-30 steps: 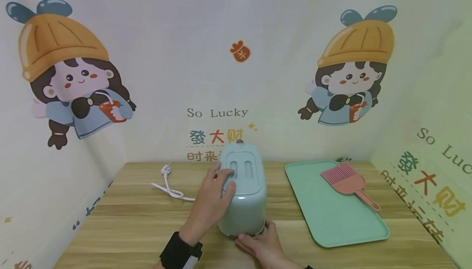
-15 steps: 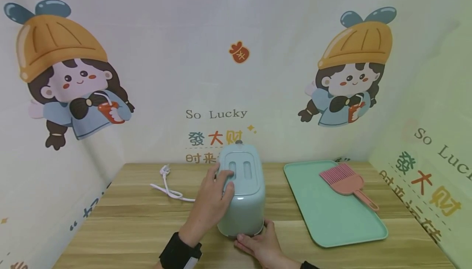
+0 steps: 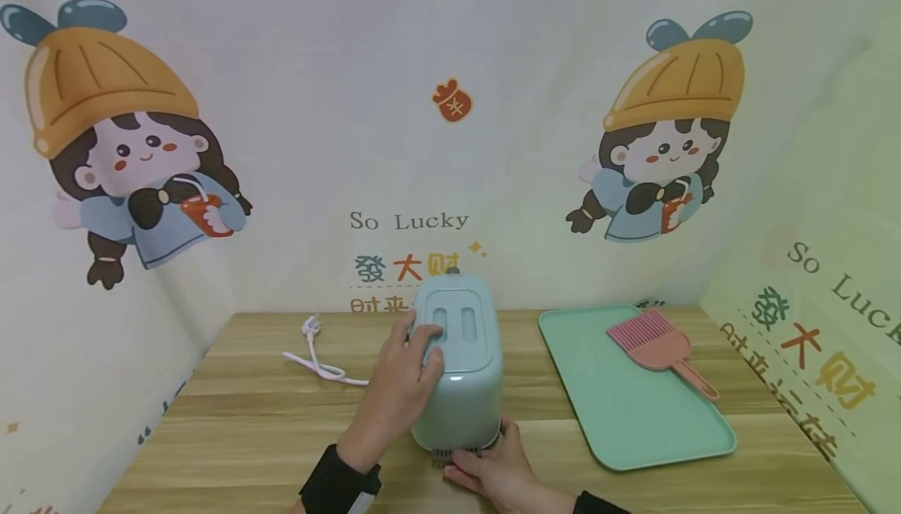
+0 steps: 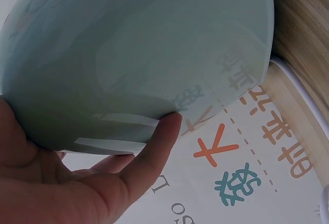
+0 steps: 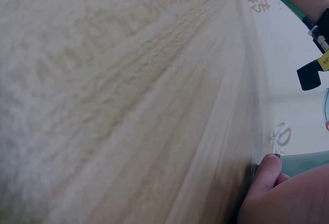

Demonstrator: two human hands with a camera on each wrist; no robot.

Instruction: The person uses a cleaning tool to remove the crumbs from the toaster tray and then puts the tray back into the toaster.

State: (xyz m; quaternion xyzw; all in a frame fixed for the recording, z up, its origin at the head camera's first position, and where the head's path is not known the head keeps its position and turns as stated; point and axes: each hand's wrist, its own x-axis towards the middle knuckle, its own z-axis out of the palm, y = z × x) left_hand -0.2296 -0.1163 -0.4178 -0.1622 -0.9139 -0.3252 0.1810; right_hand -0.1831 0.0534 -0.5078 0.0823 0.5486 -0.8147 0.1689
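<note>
A pale blue toaster [image 3: 461, 412] stands on the wooden table, its lid [image 3: 470, 350] marked by two long recesses. My left hand [image 3: 401, 377] holds the toaster at its left side and upper edge, one fingertip in the left recess. In the left wrist view its bent finger [image 4: 162, 136] touches the glossy shell [image 4: 154, 49]. A dark slotted crumb tray [image 3: 442, 457] shows at the toaster's near lower edge. My right hand [image 3: 496, 471] pinches there with the thumb on top; the other fingers are mostly hidden. In the right wrist view, the right hand [image 5: 288, 198] lies low beside the tabletop.
A white power cord with its plug [image 3: 310, 328] lies left of the toaster. On the right, a mint green tray [image 3: 619, 420] carries a pink brush [image 3: 658, 347]. A printed wall cloth [image 3: 521, 146] stands behind the table's far edge.
The dark slotted crumb tray shows further out at the toaster's near end, with the right hand slightly nearer to me. The left hand keeps its place; the head view has shifted slightly.
</note>
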